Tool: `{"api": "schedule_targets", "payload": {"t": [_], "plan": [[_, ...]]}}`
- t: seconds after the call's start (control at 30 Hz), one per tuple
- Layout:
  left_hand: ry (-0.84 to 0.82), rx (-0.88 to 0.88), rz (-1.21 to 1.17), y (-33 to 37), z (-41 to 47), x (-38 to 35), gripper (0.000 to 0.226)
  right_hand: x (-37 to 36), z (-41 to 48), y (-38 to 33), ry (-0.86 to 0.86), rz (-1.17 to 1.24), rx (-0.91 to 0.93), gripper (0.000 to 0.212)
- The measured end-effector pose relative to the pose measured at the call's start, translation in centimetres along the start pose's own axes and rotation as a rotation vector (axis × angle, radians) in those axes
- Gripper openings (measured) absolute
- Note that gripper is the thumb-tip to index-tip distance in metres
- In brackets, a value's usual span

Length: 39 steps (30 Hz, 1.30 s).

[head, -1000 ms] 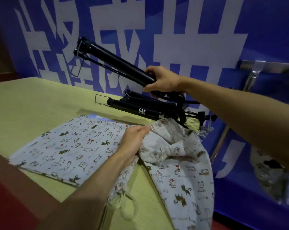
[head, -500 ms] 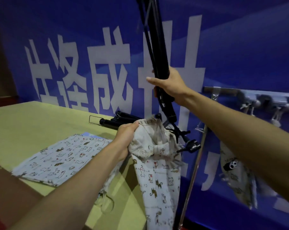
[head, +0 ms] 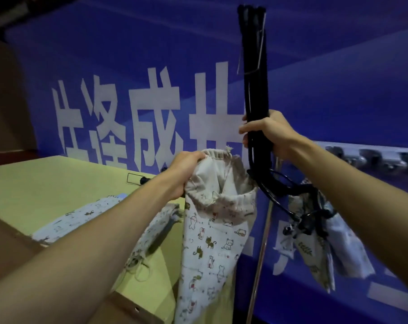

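Black, folded and upright beyond the worktop [head: 46, 183] edge, the stand [head: 254, 78] was clamped in your right hand [head: 268, 134], its lower end beside but not yet inside the cat-print bag [head: 212, 242], whose rim your left hand [head: 186, 171] gripped, so insertion remained.

The right hand [head: 272, 134] has swung the black stand [head: 254, 66] up from a low slant over the table [head: 46, 181] to upright, its top now high above the hand; its lower end has come just beside the mouth of the bag [head: 212, 230]; the left hand [head: 186, 167] has lifted the bag's rim off the table, so the bag now hangs down past the edge with its mouth open
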<state>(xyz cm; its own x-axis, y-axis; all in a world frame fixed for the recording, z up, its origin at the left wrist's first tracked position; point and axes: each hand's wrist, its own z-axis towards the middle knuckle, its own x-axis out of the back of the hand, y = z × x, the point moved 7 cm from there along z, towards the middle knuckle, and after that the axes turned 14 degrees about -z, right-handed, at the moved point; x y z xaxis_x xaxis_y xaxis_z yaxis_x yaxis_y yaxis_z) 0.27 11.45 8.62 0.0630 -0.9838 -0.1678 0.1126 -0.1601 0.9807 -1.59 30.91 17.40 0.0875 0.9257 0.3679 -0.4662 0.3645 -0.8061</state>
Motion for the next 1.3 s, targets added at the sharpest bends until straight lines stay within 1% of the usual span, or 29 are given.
{"api": "schedule_targets", "payload": {"t": [0.1,0.23,0.33,0.43,0.53,0.6,0.67,0.73,0.83,0.9,1.0,1.1,1.13,1.2,1.27,1.3], "plan": [[0.016,-0.030,0.050,0.5,-0.9,-0.9,0.017,1.7,-2.0,-0.5,0.021,-0.165,-0.002,0.013],[0.032,-0.024,0.020,0.0,-1.7,-1.5,0.019,3.8,-4.0,-0.1,0.043,-0.409,0.005,0.021],[0.070,-0.052,-0.032,0.1,-2.0,-1.6,0.020,5.1,-5.0,0.6,0.021,-0.623,0.007,0.020],[0.133,-0.064,-0.102,0.2,-2.1,-1.0,0.022,6.0,-6.1,1.2,-0.036,-0.865,0.043,0.014],[0.167,-0.039,-0.232,0.3,-2.0,-0.3,0.026,6.4,-7.1,1.9,-0.150,-1.045,0.088,0.019],[0.171,-0.043,-0.250,0.4,-1.9,0.0,0.027,6.6,-7.5,2.6,-0.202,-1.208,0.119,0.020],[0.156,-0.084,-0.155,0.8,-2.0,-0.4,0.020,6.5,-7.7,2.8,-0.220,-1.360,0.154,0.023],[0.146,-0.155,0.007,1.3,-2.2,-1.2,0.018,6.1,-7.9,2.7,-0.249,-1.473,0.183,0.022],[0.111,-0.366,0.411,2.1,-2.7,-2.6,0.030,5.4,-8.1,2.3,-0.291,-1.633,0.205,0.021],[0.139,-0.454,0.606,2.2,-2.8,-3.0,0.042,5.3,-8.1,2.2,-0.305,-1.723,0.218,0.020],[0.193,-0.503,0.739,1.9,-2.3,-2.7,0.044,4.9,-8.3,1.8,-0.317,-1.862,0.256,0.021],[0.167,-0.522,0.864,1.4,-2.0,-3.7,0.037,4.2,-8.9,1.4,-0.360,-1.973,0.298,0.021],[0.149,-0.520,0.859,1.2,-2.2,-4.2,0.036,3.8,-9.2,1.2,-0.370,-1.992,0.318,0.021],[0.039,-0.476,0.736,0.7,-2.3,-6.0,0.035,2.9,-9.6,0.8,-0.386,-2.014,0.364,0.022],[-0.055,-0.389,0.517,0.2,-2.5,-7.9,0.032,1.7,-9.9,0.6,-0.398,-2.018,0.426,0.021],[-0.080,-0.332,0.357,0.1,-2.5,-8.7,0.030,1.2,-10.1,0.5,-0.400,-2.018,0.467,0.022]]}}
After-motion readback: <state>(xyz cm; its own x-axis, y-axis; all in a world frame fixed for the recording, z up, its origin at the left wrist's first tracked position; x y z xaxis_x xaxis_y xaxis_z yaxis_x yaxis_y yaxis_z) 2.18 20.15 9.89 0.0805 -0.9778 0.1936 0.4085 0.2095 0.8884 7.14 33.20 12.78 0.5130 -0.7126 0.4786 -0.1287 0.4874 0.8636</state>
